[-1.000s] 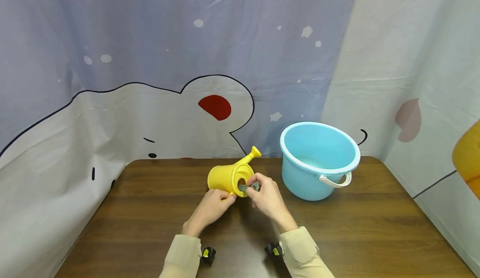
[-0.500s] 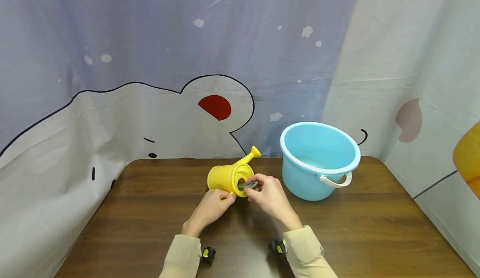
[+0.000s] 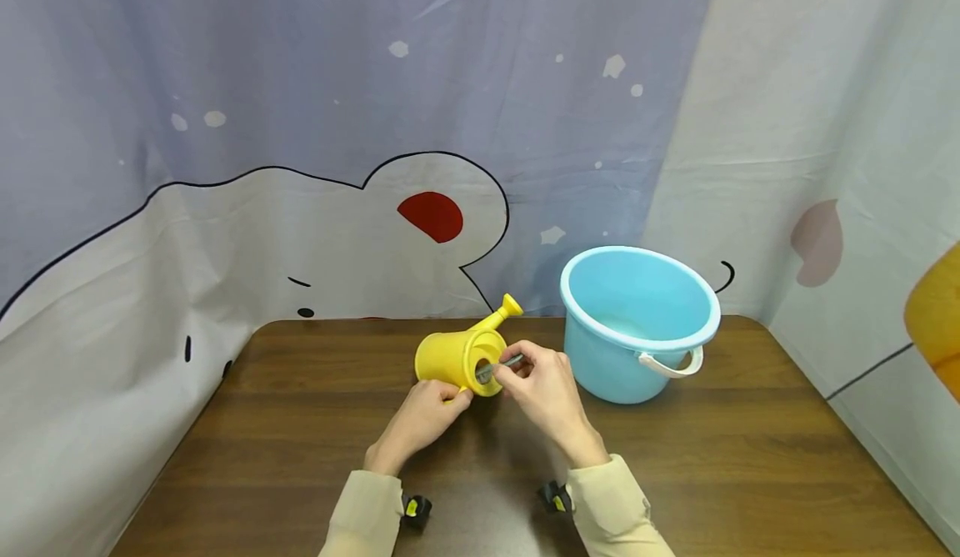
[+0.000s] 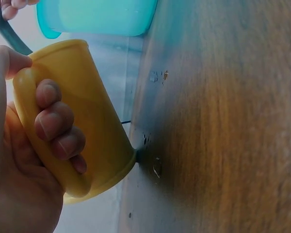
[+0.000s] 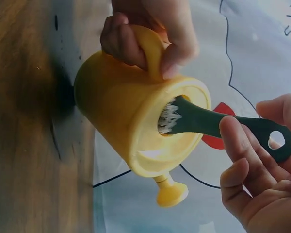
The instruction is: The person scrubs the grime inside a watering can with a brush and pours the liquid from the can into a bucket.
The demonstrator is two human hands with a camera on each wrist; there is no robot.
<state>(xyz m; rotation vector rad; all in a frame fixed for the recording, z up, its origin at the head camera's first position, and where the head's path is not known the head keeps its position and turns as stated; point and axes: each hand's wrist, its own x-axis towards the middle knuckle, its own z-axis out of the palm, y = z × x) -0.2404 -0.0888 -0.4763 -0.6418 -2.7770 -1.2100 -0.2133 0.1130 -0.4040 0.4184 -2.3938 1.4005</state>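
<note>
A yellow watering can [image 3: 444, 358] is tipped over a wooden table, its round opening facing the right hand and its spout pointing to the back. With curled fingers, the left hand [image 3: 422, 417] grips the can's handle [image 4: 70, 179]. In the right wrist view a dark green brush [image 5: 203, 121] with white bristles [image 5: 169, 119] pokes through the can's opening. Its bristles are partly hidden inside. The right hand [image 3: 549, 397] pinches the brush handle near the end with the hole.
A light blue bucket [image 3: 622, 373] with a white handle [image 3: 675, 367] stands to the right of the can. Water drops [image 4: 157, 166] lie on the wooden table [image 3: 300, 457]. A printed curtain [image 3: 300, 82] hangs behind.
The brush has turned and changed its slant in the can's opening as the right hand shifted slightly to the right. The left hand and the watering can stay in place.
</note>
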